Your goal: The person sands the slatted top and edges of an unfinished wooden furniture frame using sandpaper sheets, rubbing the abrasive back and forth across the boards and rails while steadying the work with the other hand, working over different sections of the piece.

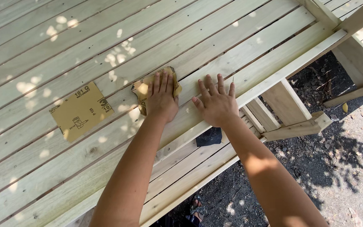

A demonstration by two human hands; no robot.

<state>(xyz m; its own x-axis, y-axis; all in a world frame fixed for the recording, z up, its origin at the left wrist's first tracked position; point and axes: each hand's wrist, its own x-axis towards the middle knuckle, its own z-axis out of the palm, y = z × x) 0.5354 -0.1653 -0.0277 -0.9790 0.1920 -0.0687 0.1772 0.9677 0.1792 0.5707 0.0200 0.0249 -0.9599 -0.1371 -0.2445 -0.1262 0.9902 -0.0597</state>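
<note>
My left hand [161, 97] presses flat on a folded yellow-brown sheet of sandpaper [140, 91], pinning it to a plank of the pale wooden slatted table top [106, 46]. The paper shows around my fingers and beside the wrist. Just to the right, my right hand [215, 103] lies flat with fingers spread on the same plank, holding nothing, close to the table's front edge [274, 80].
A second, flat sheet of sandpaper [80, 111] lies back side up to the left. Below the edge runs an attached bench seat [190, 168] with a dark scrap [209, 137] on it. Dirt ground [337, 159] lies to the right; a sandalled foot [196, 208] shows below.
</note>
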